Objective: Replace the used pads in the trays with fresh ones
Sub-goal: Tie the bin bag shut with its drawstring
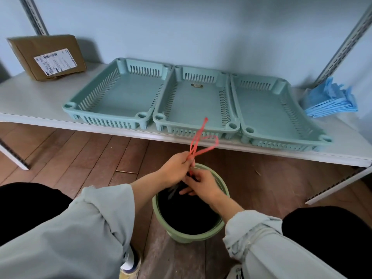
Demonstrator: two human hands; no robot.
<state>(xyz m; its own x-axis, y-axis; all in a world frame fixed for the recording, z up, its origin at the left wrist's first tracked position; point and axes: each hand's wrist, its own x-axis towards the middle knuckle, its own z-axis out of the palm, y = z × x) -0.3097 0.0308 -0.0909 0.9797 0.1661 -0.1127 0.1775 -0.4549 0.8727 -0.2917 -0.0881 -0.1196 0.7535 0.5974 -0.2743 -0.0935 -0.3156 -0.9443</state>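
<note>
Three teal slotted trays stand side by side on a low white shelf: the left tray (88, 101), the middle tray (161, 119) and the right tray (281, 137); no pad shows in any of them. A stack of blue pads (332, 99) lies at the shelf's right end. Below the shelf, my left hand (176, 170) pinches the red drawstring (199, 141) of a black bag (187, 214) that lines a green bin (201, 237). My right hand (203, 185) grips the bag's gathered neck just under the left hand.
A brown cardboard box (48, 55) with a white label leans against the wall at the shelf's left end. Metal rack uprights (342, 47) rise at both sides. The floor (80, 158) is wooden. My knees and shoes frame the bin.
</note>
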